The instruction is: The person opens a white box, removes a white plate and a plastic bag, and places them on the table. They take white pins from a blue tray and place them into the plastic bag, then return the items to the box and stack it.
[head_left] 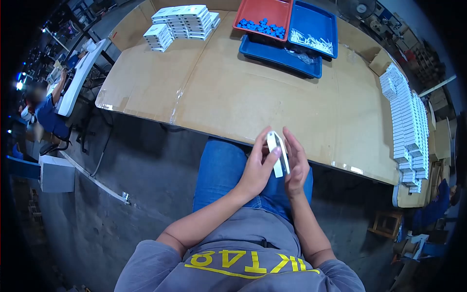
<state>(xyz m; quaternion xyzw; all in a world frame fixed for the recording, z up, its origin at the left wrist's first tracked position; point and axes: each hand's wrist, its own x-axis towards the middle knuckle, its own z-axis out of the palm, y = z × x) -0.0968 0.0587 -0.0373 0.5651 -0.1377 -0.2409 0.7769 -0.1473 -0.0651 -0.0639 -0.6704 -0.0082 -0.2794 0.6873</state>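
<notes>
Close to my lap, at the front edge of the table, I hold a small white box (272, 142) upright. My left hand (254, 170) grips it, with the thumb laid across the narrow dark gap between its two white sides. Beside the box's other side is my right hand (297, 165), its fingers stretched out and its palm turned toward the box.
The cardboard-covered table (243, 97) spreads ahead. White boxes (182, 22) are stacked far left, and taller box stacks (408, 126) line the right. A red tray (265, 9) holds blue pieces; a blue tray (311, 24) holds white pieces. Another person (51, 114) sits far left.
</notes>
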